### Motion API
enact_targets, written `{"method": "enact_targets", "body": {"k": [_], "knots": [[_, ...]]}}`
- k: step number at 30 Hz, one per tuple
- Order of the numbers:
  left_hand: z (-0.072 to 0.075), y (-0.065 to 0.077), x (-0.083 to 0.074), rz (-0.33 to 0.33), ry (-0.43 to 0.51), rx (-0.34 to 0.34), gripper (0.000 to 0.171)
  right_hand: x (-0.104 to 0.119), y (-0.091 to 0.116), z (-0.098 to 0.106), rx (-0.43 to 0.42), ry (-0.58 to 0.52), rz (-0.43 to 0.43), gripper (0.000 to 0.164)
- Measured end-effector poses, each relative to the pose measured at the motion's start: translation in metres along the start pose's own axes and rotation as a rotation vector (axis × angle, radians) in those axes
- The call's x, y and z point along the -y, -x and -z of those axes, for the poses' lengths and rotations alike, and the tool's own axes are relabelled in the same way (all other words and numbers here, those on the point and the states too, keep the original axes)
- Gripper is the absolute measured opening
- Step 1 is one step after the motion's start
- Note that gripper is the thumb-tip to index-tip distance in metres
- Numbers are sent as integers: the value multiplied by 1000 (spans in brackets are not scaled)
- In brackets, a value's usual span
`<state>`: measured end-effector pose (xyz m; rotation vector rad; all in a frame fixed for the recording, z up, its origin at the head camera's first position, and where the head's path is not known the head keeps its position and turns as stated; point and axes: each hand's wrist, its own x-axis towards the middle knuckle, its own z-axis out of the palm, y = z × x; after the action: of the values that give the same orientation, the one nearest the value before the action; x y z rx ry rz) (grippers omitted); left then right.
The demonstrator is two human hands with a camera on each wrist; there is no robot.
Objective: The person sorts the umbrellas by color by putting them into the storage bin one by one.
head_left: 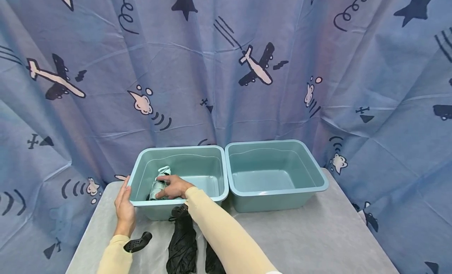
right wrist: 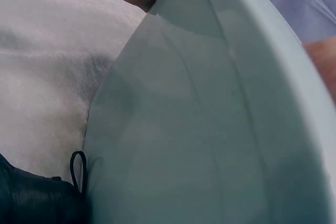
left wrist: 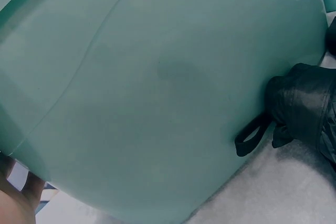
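My left hand [head_left: 125, 209] lies along the outside of the left teal bin [head_left: 180, 203] at its front left corner, fingers extended against the wall. Its fingers show at the lower left of the left wrist view. Reaching over the front rim, my right hand [head_left: 175, 187] is inside this bin. Its index finger and thumb span a mint-coloured folded umbrella [head_left: 156, 187] that has a looped strap at the upper end. The front wall hides the umbrella's lower end. In the right wrist view the bin's outer wall [right wrist: 157, 108] covers most of the picture.
A second teal bin [head_left: 275, 192] stands right beside the first. Folded black umbrellas [head_left: 181, 242] lie on the grey tabletop [head_left: 303, 238] in front of the left bin, one with its wrist loop [left wrist: 252, 135] near the wall. A patterned curtain [head_left: 197, 81] hangs behind.
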<state>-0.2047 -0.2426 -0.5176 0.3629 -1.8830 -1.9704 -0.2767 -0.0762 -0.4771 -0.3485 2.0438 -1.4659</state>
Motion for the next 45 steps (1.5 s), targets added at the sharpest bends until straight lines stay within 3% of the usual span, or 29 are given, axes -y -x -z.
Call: {"method": "enact_targets", "body": {"k": [7, 15, 21, 29, 34, 45], "knots": [[-3, 0, 0, -6, -21, 9, 50, 2, 5, 3, -105, 55, -50, 60], [-5, 2, -2, 0, -27, 19, 51, 1, 5, 4, -72, 38, -50, 60], [-7, 1, 0, -14, -23, 22, 51, 1, 9, 11, -104, 1, -45, 60], [-3, -2, 0, -10, -39, 15, 51, 6, 24, 26, -99, -115, 49, 61], [2, -1, -1, -13, -34, 10, 50, 7, 42, 32, -61, -100, 117, 59], [3, 1, 0, -7, -37, 15, 51, 2, 86, 46, -63, -61, 247, 59]]}}
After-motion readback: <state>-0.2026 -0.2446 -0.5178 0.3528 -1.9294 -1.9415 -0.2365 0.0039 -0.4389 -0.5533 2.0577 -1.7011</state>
